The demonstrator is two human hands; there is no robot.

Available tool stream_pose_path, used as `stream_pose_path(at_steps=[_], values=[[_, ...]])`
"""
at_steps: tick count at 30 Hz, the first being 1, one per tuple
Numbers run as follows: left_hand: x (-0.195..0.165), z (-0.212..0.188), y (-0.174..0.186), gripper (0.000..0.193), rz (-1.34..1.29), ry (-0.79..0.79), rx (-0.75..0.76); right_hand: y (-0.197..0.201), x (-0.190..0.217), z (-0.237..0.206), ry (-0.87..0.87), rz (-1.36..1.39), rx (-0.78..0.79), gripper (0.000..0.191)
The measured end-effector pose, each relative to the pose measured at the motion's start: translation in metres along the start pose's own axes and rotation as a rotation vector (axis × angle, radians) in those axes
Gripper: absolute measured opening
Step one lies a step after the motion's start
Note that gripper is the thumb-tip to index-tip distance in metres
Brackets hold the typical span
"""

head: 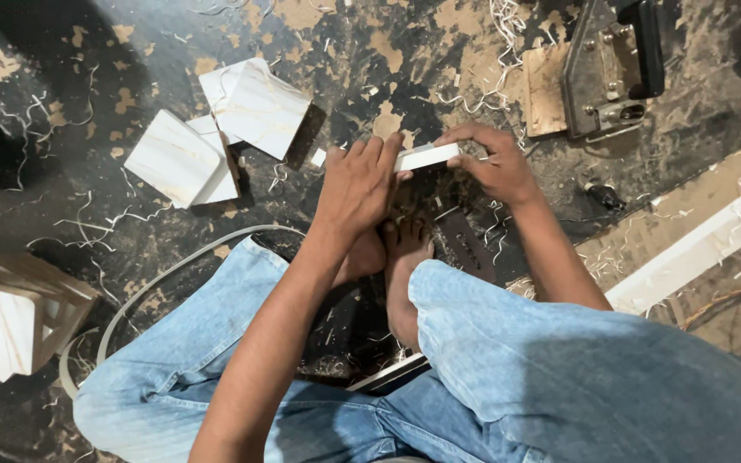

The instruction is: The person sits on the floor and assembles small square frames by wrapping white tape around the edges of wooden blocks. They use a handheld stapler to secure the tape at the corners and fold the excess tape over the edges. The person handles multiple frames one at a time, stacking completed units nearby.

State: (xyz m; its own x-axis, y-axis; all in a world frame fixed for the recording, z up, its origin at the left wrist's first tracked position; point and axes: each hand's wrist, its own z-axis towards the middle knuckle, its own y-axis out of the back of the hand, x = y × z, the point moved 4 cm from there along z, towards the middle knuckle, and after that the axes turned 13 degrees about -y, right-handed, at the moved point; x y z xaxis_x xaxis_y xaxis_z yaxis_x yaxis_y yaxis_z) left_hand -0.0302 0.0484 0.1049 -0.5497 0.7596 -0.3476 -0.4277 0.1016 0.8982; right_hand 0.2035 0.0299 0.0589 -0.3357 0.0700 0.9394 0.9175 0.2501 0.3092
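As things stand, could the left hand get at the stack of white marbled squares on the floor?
Probably yes. The left hand rests on the white strip, and only bare, shaving-strewn floor lies between it and the white marbled squares on its side.

A left hand (358, 184) covers the near end of a small white piece (429, 156), so where the fingers press it cannot be made out; the right hand (490, 163) hides its far end. Both forearms run out of the picture at the near edge. A black-and-metal machine (611, 64) on the floor is cut off by the far edge, a long pale board (705, 240) by the right edge, and a small wooden frame box (19, 317) by the left. A grey cable (156, 279) vanishes beneath a denim-clad knee (173, 377). A dark flat object (392, 375) under the legs is too hidden to identify.
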Motion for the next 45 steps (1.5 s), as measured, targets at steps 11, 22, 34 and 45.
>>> stream_pose_path(at_steps=[11, 22, 34, 45], values=[[-0.004, 0.002, 0.001, 0.03, -0.088, 0.069, -0.029, -0.002, 0.005, -0.005, -0.042, 0.009, -0.011, 0.042], [-0.004, 0.001, 0.0, 0.03, -0.104, 0.09, -0.097, -0.029, -0.016, 0.063, -0.388, 0.107, -0.107, 0.051], [-0.005, -0.003, -0.001, 0.052, 0.002, 0.02, -0.036, -0.032, 0.037, 0.07, -0.473, -0.67, -0.214, 0.049], [0.011, -0.027, -0.011, 0.04, -0.162, 0.105, -0.121, -0.061, 0.061, 0.063, -0.101, -0.679, -0.472, 0.046]])
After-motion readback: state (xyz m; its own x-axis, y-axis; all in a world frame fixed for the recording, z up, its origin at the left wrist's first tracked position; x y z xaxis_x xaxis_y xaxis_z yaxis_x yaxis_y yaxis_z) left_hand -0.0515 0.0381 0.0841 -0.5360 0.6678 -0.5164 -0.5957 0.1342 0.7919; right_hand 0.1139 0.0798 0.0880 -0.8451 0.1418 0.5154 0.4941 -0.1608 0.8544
